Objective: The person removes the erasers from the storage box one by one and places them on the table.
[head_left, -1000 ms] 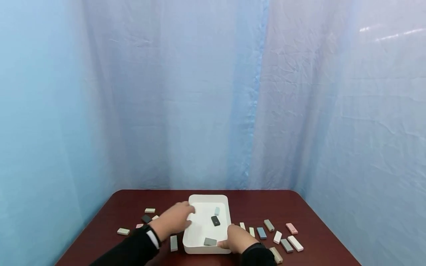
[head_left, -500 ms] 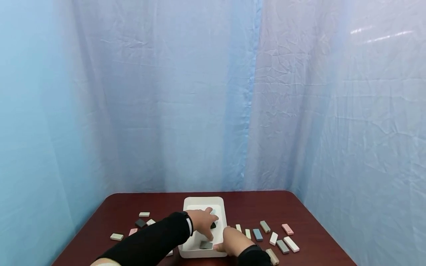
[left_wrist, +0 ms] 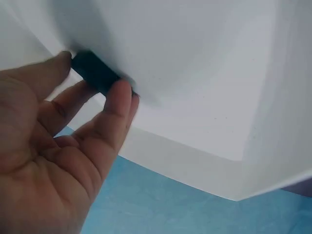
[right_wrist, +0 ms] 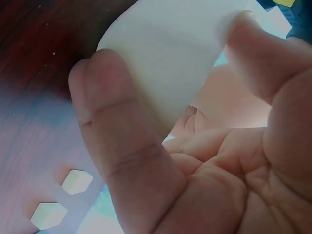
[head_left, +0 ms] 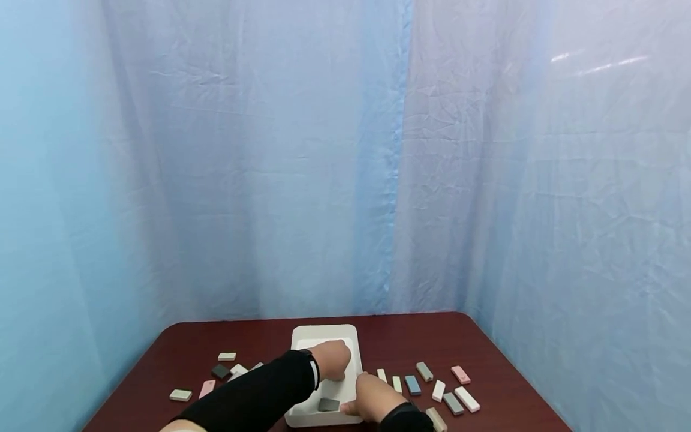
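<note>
Inside the white tray [head_left: 324,332], my left hand [head_left: 332,361] reaches down over the floor. Its thumb and fingers pinch a small dark block [left_wrist: 95,71] by its ends, close over the tray floor in the left wrist view. My right hand [head_left: 373,397] grips the tray's near right corner, thumb over the wall and fingers along the outside. A grey block [head_left: 328,405] lies flat near the tray's front wall, beside the right thumb. In the head view, the left hand and sleeve hide the dark block and part of the tray.
Several blocks lie right of the tray, among them a blue block [head_left: 412,385], a pink block [head_left: 461,375] and a long white block [head_left: 466,399]. Left are a black block [head_left: 221,371], another pink block [head_left: 207,388] and pale ones. Curtains [head_left: 324,180] surround the table [head_left: 421,336].
My left hand has moved right from the tray's left edge into it and taken hold of the dark block. The right hand has stayed on the tray corner. The head view has shifted slightly.
</note>
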`<state>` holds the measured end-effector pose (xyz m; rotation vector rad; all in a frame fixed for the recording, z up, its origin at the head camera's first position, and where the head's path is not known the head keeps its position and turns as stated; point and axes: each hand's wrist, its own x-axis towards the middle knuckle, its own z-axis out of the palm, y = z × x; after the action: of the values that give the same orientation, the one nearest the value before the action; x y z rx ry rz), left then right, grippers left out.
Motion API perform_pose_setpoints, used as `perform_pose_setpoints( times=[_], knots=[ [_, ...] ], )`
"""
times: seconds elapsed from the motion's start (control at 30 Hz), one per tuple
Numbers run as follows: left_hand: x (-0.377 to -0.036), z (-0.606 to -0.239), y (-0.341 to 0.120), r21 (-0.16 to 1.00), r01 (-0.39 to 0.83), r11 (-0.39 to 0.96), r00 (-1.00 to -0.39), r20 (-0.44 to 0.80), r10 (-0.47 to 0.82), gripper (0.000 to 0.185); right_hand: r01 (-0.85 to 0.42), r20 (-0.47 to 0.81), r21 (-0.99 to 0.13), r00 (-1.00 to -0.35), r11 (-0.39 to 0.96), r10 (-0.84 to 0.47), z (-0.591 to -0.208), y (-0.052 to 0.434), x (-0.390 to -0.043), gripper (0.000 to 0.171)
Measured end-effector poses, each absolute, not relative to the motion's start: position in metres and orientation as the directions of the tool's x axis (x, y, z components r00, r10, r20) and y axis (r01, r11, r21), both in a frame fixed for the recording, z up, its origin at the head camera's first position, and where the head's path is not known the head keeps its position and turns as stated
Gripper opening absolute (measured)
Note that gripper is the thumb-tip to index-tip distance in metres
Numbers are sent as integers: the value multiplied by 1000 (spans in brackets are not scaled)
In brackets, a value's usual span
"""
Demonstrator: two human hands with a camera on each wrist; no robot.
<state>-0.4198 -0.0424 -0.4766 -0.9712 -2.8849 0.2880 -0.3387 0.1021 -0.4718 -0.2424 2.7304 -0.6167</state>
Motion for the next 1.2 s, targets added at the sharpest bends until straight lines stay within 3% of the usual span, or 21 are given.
perform_pose_setpoints(
  times=[0.17,0.47,0.67,0.87,1.0,1.2],
  knots=[
    [-409,-467,-54,-85,585,806,-810,-15,586,45,-94,-285,-457,-927,885,-245,-468,99,-340,49],
    [-383,-448,-85,83,707,702,-704,-6,710,51,-79,-289,-449,-929,890,-229,-458,97,-329,41],
    [-380,-430,-127,203,657,726,-749,65,660,54,-107,-262,-361,-942,926,-211,-454,96,-336,48],
    [-370,-442,-174,341,628,699,-776,201,598,3,-91,-255,-376,-946,922,-198,-451,96,-320,41],
    [-371,-444,-204,348,542,765,-840,256,478,5,-107,-235,-367,-950,924,-204,-447,99,-317,40],
    [-401,-458,-249,354,379,855,-916,274,293,3,-81,-251,-381,-950,921,-188,-444,104,-320,45]
  ],
)
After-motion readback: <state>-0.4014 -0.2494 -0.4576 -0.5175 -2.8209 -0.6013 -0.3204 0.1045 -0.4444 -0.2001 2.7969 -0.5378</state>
